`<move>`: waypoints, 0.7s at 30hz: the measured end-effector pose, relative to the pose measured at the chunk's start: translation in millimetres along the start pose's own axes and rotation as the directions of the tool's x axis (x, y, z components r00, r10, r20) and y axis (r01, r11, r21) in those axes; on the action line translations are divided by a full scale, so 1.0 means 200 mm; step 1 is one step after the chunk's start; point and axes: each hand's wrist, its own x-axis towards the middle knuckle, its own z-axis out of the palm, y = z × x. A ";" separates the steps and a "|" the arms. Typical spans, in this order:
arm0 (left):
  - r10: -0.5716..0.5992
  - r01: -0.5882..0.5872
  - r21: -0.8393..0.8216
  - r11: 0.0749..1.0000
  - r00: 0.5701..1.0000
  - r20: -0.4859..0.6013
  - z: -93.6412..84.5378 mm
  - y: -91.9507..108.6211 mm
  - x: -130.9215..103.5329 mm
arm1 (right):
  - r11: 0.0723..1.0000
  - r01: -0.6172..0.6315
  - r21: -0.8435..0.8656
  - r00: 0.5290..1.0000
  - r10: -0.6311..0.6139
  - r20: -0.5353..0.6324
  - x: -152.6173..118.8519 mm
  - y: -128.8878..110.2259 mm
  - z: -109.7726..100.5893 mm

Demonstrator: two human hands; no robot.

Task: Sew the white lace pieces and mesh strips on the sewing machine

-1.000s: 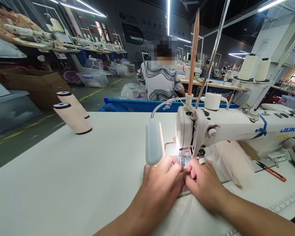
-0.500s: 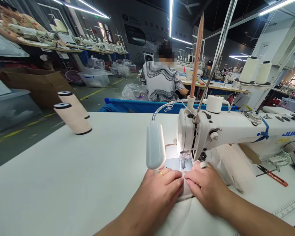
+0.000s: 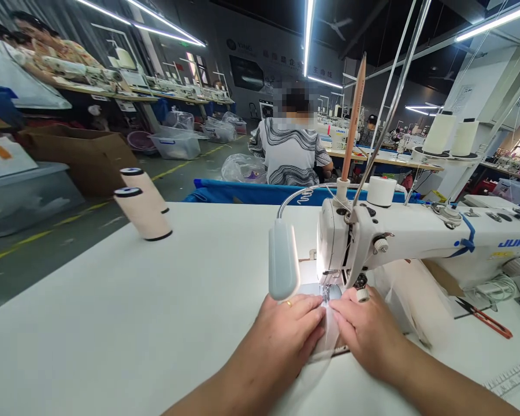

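Observation:
A white JUKI sewing machine [image 3: 416,228] stands on the table, its presser foot [image 3: 326,293] lit by a small lamp [image 3: 282,263]. Sheer whitish fabric [image 3: 330,335] runs from the foot toward me. Left of the seam line, my left hand [image 3: 283,329], with a gold ring, has its fingers closed on the fabric. My right hand [image 3: 368,332] grips it from the other side, thumb and fingertips together. Both sets of fingertips are just in front of the foot. More sheer fabric [image 3: 420,294] is bunched beyond the right hand.
Two thread cones [image 3: 143,214] stand at the table's left. Red-handled thread snips [image 3: 485,319] and a clear ruler [image 3: 513,372] lie at right. A pencil [image 3: 354,118] stands upright on the machine head. Ahead, a person in a patterned shirt [image 3: 290,150] sits beyond a blue cloth [image 3: 234,192].
The whole view has shifted slightly, so things appear a little further right and lower. My fingertips are somewhat closer to the presser foot, still on the fabric.

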 end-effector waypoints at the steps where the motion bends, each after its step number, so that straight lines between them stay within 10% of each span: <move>1: -0.004 0.004 0.004 1.000 1.000 -0.025 0.02 -0.01 -0.01 | 1.000 -0.003 -0.004 1.000 0.003 0.000 0.00 0.00 0.00; 21: -0.078 0.078 0.010 0.997 0.997 0.019 0.05 -0.05 -0.03 | 0.998 -0.008 0.056 0.998 0.004 0.064 0.00 0.02 0.00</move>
